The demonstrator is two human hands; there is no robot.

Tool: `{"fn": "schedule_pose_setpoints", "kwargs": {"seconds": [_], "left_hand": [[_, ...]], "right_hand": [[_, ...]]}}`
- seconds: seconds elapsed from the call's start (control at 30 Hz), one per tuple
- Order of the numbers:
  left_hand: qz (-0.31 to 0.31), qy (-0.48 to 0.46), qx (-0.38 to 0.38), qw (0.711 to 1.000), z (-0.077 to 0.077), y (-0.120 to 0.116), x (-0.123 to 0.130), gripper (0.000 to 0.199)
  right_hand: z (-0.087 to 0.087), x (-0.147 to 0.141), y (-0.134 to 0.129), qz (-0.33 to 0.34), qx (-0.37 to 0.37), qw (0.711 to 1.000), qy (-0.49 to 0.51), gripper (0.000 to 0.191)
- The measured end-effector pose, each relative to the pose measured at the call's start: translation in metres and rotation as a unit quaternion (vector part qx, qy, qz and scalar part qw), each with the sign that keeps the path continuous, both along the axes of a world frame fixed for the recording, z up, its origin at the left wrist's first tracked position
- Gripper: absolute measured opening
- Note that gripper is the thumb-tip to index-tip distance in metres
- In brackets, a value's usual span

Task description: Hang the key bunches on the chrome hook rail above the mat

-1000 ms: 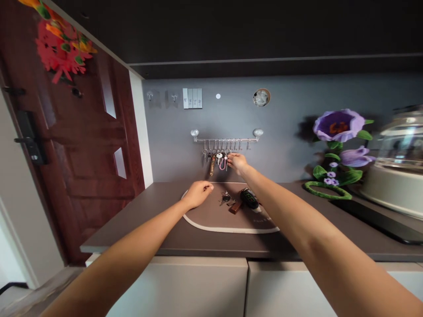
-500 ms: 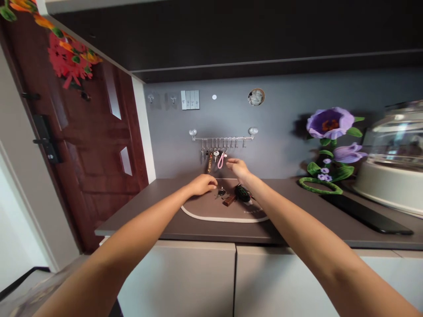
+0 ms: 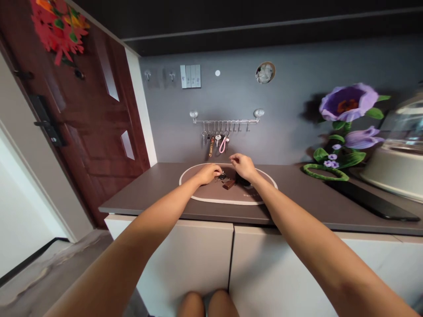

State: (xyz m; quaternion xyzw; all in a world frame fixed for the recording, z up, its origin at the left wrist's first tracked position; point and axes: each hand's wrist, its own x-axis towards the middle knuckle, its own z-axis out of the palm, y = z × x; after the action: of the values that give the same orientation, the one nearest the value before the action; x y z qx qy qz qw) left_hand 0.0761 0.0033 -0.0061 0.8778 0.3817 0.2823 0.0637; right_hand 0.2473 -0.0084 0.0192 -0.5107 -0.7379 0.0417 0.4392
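On the counter lies a brown oval mat point(image 3: 205, 193) with a pale rim. My left hand point(image 3: 210, 173) is over its left part, fingers curled together beside a small dark key item point(image 3: 222, 175); whether it grips anything is too small to tell. My right hand point(image 3: 242, 165) is above the mat's back right, fingers bent; its fingertips show no clear object. A brown block-like fob point(image 3: 228, 184) lies between the hands, and a black item point(image 3: 243, 180) is partly hidden under my right hand. Behind, a hook rail point(image 3: 228, 121) holds keys point(image 3: 217, 139) and a pink loop point(image 3: 223, 145).
At the right stand purple plush flowers point(image 3: 349, 103), a black flat slab point(image 3: 373, 204) and a white appliance point(image 3: 396, 171) with a clear top. A dark shelf point(image 3: 231, 26) hangs overhead. The red-brown door point(image 3: 92, 132) is at the left.
The view has tilted down. My left hand has moved right to the small dark key item. My right hand has come down from beside the hanging keys to over the mat, partly covering the black item.
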Motion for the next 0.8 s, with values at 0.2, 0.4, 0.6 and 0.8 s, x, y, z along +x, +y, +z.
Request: {"fn": "schedule_pose_setpoints", "kwargs": {"seconds": [0.2, 0.4, 0.6, 0.8], "left_hand": [[-0.006, 0.010, 0.024, 1.000, -0.0052, 0.0050, -0.0018, 0.015], [-0.008, 0.013, 0.035, 0.999, -0.0049, 0.0042, -0.0030, 0.012], [-0.015, 0.032, 0.051, 0.998, -0.0053, 0.0052, -0.0025, 0.013], [-0.007, 0.012, 0.066, 0.998, -0.0044, 0.0004, -0.0033, 0.015]], "right_hand": [[-0.0003, 0.0034, 0.0080, -0.025, -0.003, 0.998, -0.054, 0.021], [-0.0027, 0.0028, 0.0088, -0.023, -0.005, 0.998, -0.062, 0.021], [-0.0024, 0.0007, 0.0074, -0.006, 0.006, 0.997, -0.072, 0.020], [-0.0024, -0.0008, 0.0046, -0.007, 0.000, 0.997, -0.079, 0.020]]}}
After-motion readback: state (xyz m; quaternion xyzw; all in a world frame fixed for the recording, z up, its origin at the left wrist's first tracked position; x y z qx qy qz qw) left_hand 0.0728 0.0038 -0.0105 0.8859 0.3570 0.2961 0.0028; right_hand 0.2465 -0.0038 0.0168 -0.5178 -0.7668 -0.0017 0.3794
